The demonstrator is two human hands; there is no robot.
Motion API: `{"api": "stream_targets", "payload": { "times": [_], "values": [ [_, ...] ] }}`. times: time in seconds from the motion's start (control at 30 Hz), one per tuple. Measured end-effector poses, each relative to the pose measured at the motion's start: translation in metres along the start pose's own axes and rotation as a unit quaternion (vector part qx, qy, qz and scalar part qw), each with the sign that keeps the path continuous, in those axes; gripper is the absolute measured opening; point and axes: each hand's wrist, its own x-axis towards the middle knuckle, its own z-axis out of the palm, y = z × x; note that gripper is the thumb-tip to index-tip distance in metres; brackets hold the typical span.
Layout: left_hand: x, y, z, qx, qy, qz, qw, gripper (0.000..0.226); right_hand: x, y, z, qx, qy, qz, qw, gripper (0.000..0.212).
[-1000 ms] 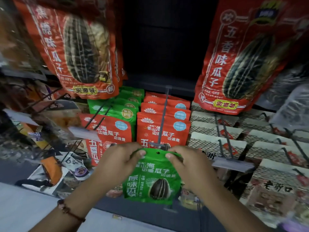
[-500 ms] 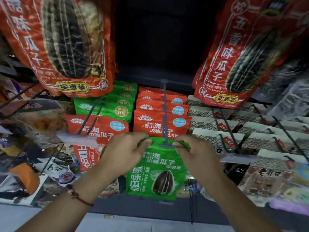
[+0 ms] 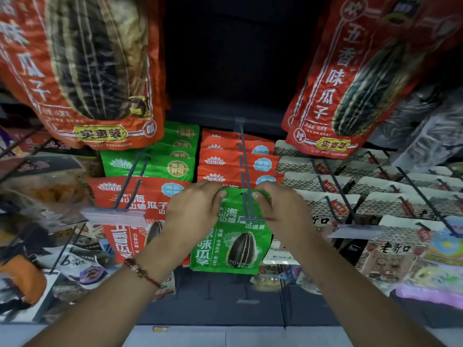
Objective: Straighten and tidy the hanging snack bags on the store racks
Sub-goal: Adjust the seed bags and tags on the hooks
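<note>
Now: green seed bag held at the hook

Both hands pinch the top corners of a green sunflower-seed bag [image 3: 231,236], left hand [image 3: 193,209] and right hand [image 3: 280,209] on either side of the grey peg hook [image 3: 244,169] running through its hang hole. Behind it hang red MAOKE bags [image 3: 225,161]; green MAOKE bags [image 3: 150,164] sit to the left. Above hang two big red bags, the left [image 3: 82,71] and the right [image 3: 363,78], marked 408克 and 实惠装.

Green snack bag [image 3: 233,236] pinched at its top corners by left hand [image 3: 193,209] and right hand [image 3: 280,211], threaded on grey peg hook [image 3: 245,171] before red bags [image 3: 235,159].
</note>
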Motion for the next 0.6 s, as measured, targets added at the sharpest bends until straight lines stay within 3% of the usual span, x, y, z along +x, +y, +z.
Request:
{"api": "stream_targets", "payload": {
  "times": [0.17,0.3,0.37,0.6],
  "values": [
    [-0.018,-0.002,0.002,0.048,0.033,0.051,0.997,0.042,-0.010,-0.001,0.000,-0.013,0.040,-0.022,0.999,0.015],
    [-0.040,-0.002,0.000,0.084,0.031,0.082,0.993,0.053,-0.026,-0.001,0.003,-0.042,0.027,-0.034,0.998,0.046],
    [-0.056,-0.002,0.002,0.104,0.012,0.080,0.991,0.057,-0.040,-0.001,0.004,-0.056,0.018,-0.044,0.997,0.057],
    [-0.091,0.010,0.019,0.139,-0.093,0.073,0.983,0.063,-0.093,0.020,0.004,-0.028,-0.045,-0.052,0.997,0.055]
  ]
}}
